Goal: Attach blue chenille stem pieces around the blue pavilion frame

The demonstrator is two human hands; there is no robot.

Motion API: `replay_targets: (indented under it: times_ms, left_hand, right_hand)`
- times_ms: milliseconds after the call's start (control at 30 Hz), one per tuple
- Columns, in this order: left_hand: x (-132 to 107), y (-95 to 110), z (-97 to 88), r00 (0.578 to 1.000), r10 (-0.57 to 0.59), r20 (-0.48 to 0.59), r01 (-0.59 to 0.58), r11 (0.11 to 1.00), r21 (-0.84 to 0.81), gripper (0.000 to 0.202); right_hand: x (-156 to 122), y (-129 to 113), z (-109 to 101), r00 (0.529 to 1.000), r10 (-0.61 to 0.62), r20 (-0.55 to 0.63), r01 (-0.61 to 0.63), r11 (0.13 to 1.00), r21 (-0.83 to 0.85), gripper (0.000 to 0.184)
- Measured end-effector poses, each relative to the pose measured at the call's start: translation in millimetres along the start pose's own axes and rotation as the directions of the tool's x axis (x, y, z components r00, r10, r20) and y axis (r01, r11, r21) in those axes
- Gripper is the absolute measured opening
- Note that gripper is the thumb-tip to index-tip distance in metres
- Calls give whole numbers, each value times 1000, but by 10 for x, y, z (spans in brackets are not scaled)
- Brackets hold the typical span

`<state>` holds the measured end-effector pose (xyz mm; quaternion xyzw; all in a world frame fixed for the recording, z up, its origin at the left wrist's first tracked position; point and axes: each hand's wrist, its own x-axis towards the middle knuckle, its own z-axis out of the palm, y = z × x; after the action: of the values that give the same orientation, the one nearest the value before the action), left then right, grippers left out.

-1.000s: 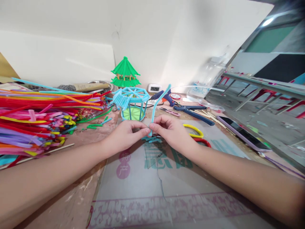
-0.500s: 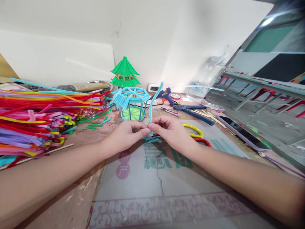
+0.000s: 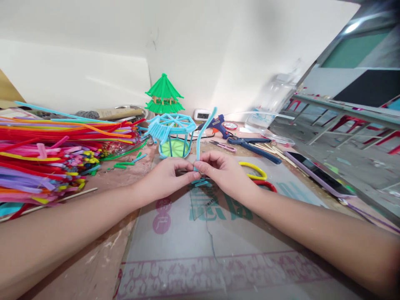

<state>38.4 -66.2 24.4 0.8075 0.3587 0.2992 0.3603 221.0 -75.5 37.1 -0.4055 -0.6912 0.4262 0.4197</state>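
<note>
Between my fingertips stands a light blue pipe cleaner point(image 3: 200, 135), its upper end bent to the right. My left hand point(image 3: 171, 177) pinches near its lower end, and my right hand point(image 3: 220, 171) pinches it from the other side; the fingertips meet there. Short blue pipe cleaner pieces point(image 3: 201, 183) lie just below the hands. Behind them is a blue pipe cleaner frame point(image 3: 176, 135) with a pale green base and a fringe of blue strips at its left. Scissors with yellow and red handles point(image 3: 254, 170) lie by my right hand, their blades mostly hidden.
Bundles of coloured pipe cleaners point(image 3: 56, 158) fill the left side. At the back stand a green pagoda-like model point(image 3: 164, 93), a small clock point(image 3: 202, 114) and a glue gun point(image 3: 219, 125). Blue-handled pliers point(image 3: 256, 148), a phone point(image 3: 318, 174) and a clear bottle point(image 3: 270, 104) are at right.
The pipe cleaner's upper end leans slightly further right. My left fingertips have shifted a little at its lower end; the right hand has barely moved.
</note>
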Motion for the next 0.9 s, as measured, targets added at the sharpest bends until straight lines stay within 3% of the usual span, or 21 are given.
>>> replay_targets:
  times_ms: [333,567,900]
  left_hand:
    - [-12,-25,-13,994,-99,-45,99,995,-12,36]
    - [-1,-66,-9,998,-55,-36,53,998,-40,34]
    - [-6,-20,-15,999,-48,-25,47,999,-9,35]
  right_hand:
    - [2,19,10,999,36,19,-38,996,79,16]
    - [6,17,11,1000,16,8,-16,1000,27,13]
    - [1,19,12,999,21,31,-24,996,90,14]
